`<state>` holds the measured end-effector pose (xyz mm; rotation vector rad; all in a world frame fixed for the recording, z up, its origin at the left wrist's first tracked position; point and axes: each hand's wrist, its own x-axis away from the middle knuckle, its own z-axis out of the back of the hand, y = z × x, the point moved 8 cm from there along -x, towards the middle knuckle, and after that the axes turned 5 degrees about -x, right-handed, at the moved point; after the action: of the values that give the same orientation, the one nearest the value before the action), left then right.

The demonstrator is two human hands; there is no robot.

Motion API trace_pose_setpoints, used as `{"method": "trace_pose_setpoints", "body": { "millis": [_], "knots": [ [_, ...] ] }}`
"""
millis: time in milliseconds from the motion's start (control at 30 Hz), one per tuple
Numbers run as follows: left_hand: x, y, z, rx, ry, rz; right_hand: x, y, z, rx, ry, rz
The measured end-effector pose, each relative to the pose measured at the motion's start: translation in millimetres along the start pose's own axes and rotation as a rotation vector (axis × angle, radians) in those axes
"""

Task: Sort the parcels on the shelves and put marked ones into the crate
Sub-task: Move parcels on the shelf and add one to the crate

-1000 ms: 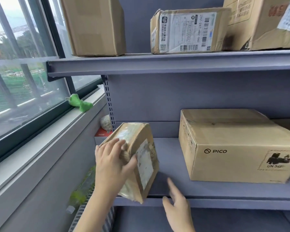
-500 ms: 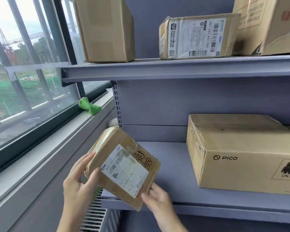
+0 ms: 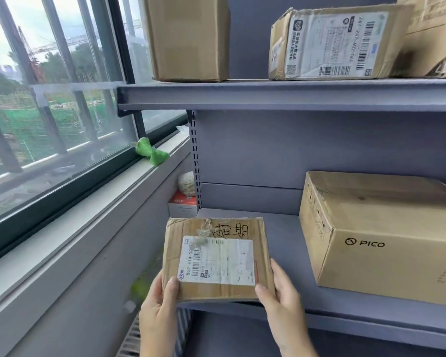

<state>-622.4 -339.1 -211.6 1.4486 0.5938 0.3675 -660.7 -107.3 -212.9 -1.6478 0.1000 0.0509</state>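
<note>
**Marked parcel held up for a look**

Low in the frame's centre, before the lower shelf [image 3: 289, 243], a flat cardboard parcel [image 3: 216, 258] with handwritten characters above its shipping label is held face-up. The left hand [image 3: 159, 310] grips its lower left corner and the right hand [image 3: 281, 302] its lower right, thumbs curled over the top. Its long side runs left to right between the two grips. No crate is in view. A PICO box [image 3: 379, 235] sits to the right.
</note>
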Motion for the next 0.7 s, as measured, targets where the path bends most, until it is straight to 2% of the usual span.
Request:
{"method": "trace_pose_setpoints", "body": {
  "millis": [233,433,700],
  "knots": [
    [-6,-16,6,-0.04,-0.033,0.049,8,3,-8,0.098,0.021,0.048],
    [-3,0,-2,0.026,-0.141,0.053,11,-2,-1,0.022,0.054,0.032],
    [11,5,-54,0.078,-0.434,0.025,56,-8,50,-0.015,0.292,0.012]
  ]
}}
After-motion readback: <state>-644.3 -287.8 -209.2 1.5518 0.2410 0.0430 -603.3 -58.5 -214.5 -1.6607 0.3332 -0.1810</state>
